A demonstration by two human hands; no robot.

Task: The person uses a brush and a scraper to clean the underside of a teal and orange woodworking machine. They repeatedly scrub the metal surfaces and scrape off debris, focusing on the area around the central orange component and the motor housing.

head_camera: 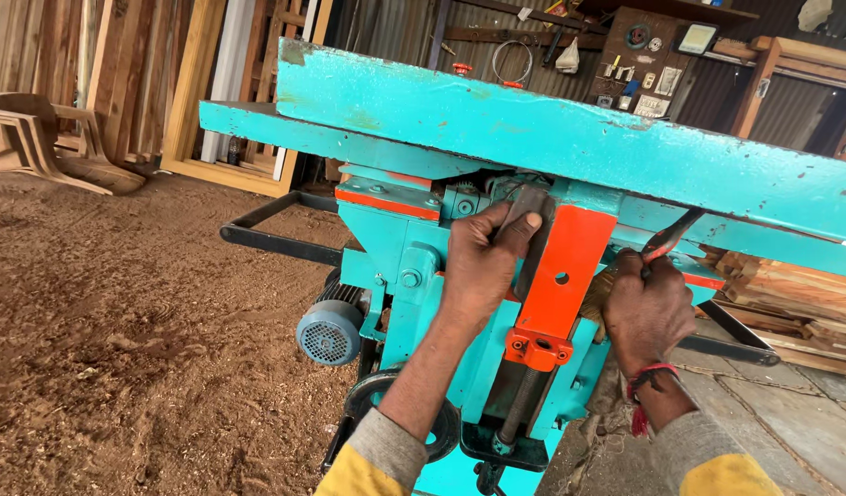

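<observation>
Head view, left hand (481, 266) fingers pinching flat grey metal blade (519, 213) against turquoise woodworking machine (552, 138), right hand (645, 308) clenched around red-handled tool (669, 237), orange steel bracket (563, 280) between.

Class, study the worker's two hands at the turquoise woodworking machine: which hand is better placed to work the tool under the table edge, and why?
The right hand: it already grips the red-handled pliers, their tip up under the turquoise table. The left hand is occupied, pressing a grey metal plate beside the orange bracket.
</observation>
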